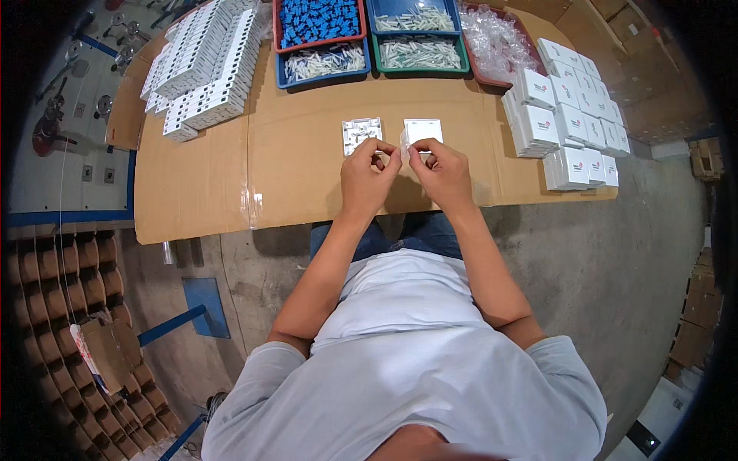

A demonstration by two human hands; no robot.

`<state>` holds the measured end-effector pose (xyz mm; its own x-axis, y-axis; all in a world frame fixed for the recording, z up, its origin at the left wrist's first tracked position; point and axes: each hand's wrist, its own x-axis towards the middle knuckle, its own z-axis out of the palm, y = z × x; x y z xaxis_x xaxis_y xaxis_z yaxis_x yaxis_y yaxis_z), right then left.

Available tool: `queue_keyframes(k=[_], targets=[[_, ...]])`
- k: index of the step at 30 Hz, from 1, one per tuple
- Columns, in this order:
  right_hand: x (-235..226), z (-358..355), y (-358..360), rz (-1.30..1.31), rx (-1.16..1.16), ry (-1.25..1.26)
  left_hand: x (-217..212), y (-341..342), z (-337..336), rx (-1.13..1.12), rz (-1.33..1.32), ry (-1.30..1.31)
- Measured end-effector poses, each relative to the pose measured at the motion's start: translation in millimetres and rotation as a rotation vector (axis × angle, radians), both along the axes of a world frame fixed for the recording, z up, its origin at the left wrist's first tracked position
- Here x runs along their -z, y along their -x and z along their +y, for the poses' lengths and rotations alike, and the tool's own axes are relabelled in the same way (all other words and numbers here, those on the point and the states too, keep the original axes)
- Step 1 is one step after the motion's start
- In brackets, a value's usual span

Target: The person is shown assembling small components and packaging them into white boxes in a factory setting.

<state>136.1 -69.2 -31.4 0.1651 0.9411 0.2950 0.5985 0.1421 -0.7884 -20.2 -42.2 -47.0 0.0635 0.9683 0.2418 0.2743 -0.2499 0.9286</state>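
Note:
My left hand (367,175) and my right hand (447,174) meet near the front edge of the cardboard-covered table. Both are closed, thumb against forefinger, on a small clear plastic bag (405,139) stretched between them. Its contents, if any, are too small to make out. Just beyond my left fingers lies a white square frame (360,129) with its moulded inner side facing up. A smooth white square plate (424,127) lies beyond my right fingers, partly covered by them.
Stacked white modules (207,69) stand at the left. Along the back are a red bin (320,41) of blue plugs, a blue bin (324,74) and a green bin (423,71) of pale small parts, and a bin of clear bags (500,46). White boxes (570,115) are piled at the right.

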Motion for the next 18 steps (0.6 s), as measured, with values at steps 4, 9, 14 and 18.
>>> queue_keyframes(k=[4,9,14,18], targets=[[4,1,1,-0.011,0.004,-0.04,-2,-2,-2,-0.012,0.007,0.07],[-1,1,9,0.038,0.087,-0.059,4,-6,-4,-0.037,-0.018,0.007],[6,4,13,0.137,0.085,-0.133,0,-16,-9,-0.014,-0.072,-0.048],[-1,2,17,0.186,0.12,-0.036,-3,-19,-11,-0.038,-0.123,-0.049]])
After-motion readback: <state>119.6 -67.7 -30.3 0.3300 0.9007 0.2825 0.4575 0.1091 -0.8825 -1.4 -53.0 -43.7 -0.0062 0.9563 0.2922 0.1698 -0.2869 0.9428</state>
